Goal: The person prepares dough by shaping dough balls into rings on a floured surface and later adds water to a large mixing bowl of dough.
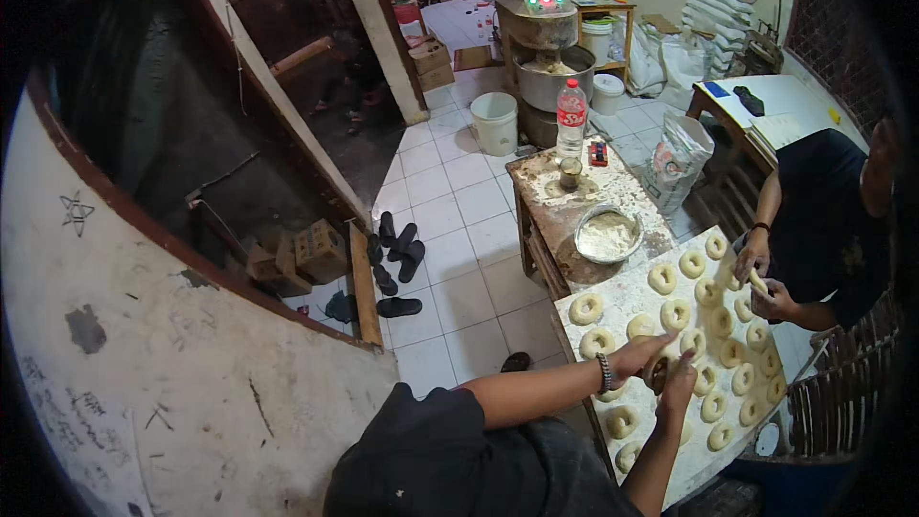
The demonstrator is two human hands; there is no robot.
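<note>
Over a floured white board [574, 327], my left hand [639, 358], with a beaded bracelet at its wrist, and my right hand [679, 385] come close together. Between them is a ring of dough [658, 370], partly covered by my fingers, which are closed round it. Several pale dough rings lie in loose rows on the board around my hands, such as one dough ring [675, 314] just beyond them and another dough ring [622, 421] on the near side. Across the board, a co-worker's hands [766, 295] hold another piece of dough.
A metal bowl of flour [609, 235], a plastic bottle [571, 120] and a small cup [570, 172] stand on the wooden table past the board. Farther back are a dough mixer [550, 57], a white bucket [495, 124] and stacked sacks [718, 0]. Sandals [407, 254] lie on the tiled floor.
</note>
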